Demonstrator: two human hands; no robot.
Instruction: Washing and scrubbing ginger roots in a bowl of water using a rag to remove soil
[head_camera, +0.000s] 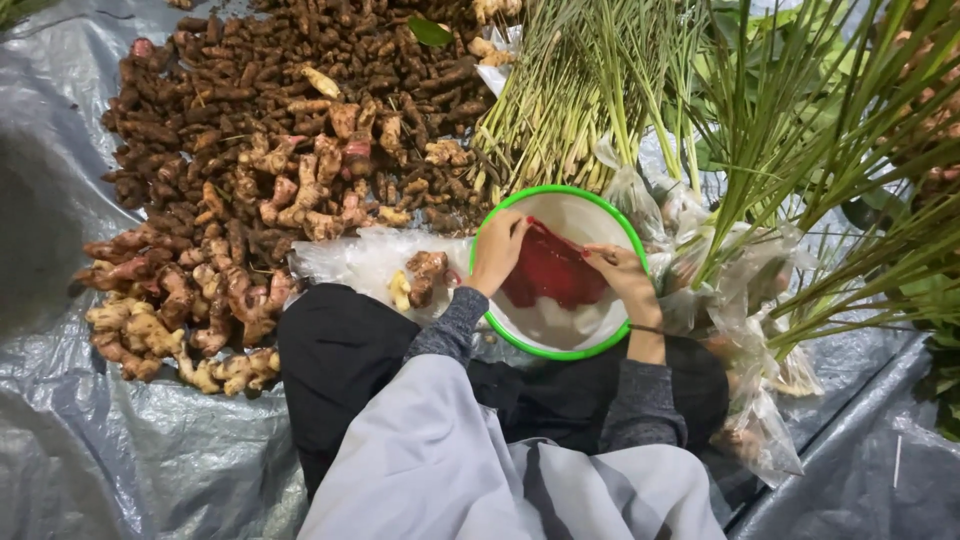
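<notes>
A white bowl with a green rim (500, 220) rests in front of my lap. Inside it lies a red plastic bag (552, 272). My left hand (497, 250) grips the bag's left upper edge, and my right hand (625, 280) grips its right edge, holding it stretched between them over the bowl. Both wrists wear grey sleeves.
A big heap of brown and pale ginger-like roots (260, 160) covers the grey tarp (90, 440) at left. Lemongrass bundles (570, 100) and green stalks (800, 150) lie behind and right. Clear plastic bags (750, 290) sit at right; a few root pieces (425, 275) lie on plastic by the bowl.
</notes>
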